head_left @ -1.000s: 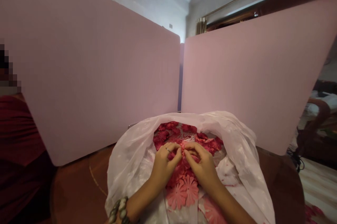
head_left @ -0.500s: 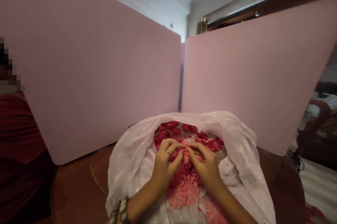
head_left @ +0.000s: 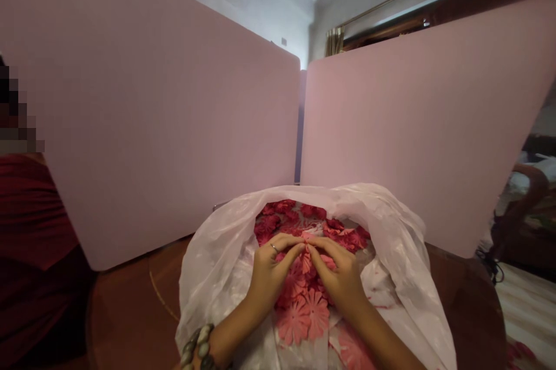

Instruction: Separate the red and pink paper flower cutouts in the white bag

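Observation:
A white plastic bag (head_left: 217, 260) lies open on a round wooden table (head_left: 130, 312), its rim folded back around a heap of pink and red paper flowers (head_left: 304, 312). My left hand (head_left: 273, 268), with a ring on one finger and a beaded bracelet (head_left: 197, 347) at the wrist, is in the bag's mouth. My right hand (head_left: 336, 271) faces it. Their fingertips meet over a small pink paper flower (head_left: 307, 240), which both hands appear to pinch. The flower is mostly hidden by my fingers.
Two pink partition panels (head_left: 165, 127) stand behind the table, with a narrow gap between them. A person in a dark red garment (head_left: 35, 231) is at the left edge. A dark wooden chair (head_left: 521, 208) and a black cable (head_left: 489, 263) are at the right.
My fingers have drawn closer together over the small flower, with the left fingers stretching rightward. The whole view has shifted slightly.

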Available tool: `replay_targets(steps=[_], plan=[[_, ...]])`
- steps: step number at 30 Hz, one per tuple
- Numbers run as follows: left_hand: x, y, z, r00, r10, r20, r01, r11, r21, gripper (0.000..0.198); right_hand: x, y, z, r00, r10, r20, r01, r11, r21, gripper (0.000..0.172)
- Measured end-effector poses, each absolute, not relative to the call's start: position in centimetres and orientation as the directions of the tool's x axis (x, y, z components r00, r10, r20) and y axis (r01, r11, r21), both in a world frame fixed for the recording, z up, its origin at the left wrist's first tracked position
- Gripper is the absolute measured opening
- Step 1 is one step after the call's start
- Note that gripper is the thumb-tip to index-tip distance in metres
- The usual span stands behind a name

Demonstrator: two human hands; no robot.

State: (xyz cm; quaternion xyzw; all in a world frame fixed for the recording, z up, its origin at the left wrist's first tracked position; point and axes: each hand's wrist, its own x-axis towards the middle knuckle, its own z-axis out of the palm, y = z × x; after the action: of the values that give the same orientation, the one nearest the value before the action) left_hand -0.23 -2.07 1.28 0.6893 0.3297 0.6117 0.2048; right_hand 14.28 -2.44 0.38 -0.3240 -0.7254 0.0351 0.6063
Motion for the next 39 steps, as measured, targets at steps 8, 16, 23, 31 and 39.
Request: replay_targets(steps=[8,16,23,31,39], plan=[[0.0,-2.4,1.8,-0.02,0.759,0.651,0.237,-0.629,0.741,0.01,14.0,-2.7,0.3,-0.16,0.45,0.878,0.461,0.821,-0.337,0.021],[-0.3,-2.6,1.8,0.003,0.785,0.619,0.22,-0.605,0.765,0.013,13.9,-2.8,0.5,-0.142,0.501,0.854,0.435,0.806,-0.401,0.021],[-0.3,-2.4,1.7,0.007,0.752,0.66,0.226,-0.644,0.731,0.013,13.8,-3.0,0.4,-0.106,0.585,0.804,0.408,0.763,-0.502,0.022],[-0.2,-2.7,2.2,0.042,0.771,0.636,0.251,-0.624,0.74,0.015,13.8,-3.1,0.6,-0.106,0.557,0.824,0.395,0.784,-0.479,0.02],[-0.2,-2.6,2.4,0.053,0.793,0.607,0.245,-0.599,0.762,0.012,13.7,-3.1,0.5,-0.104,0.541,0.835,0.401,0.791,-0.462,0.022]])
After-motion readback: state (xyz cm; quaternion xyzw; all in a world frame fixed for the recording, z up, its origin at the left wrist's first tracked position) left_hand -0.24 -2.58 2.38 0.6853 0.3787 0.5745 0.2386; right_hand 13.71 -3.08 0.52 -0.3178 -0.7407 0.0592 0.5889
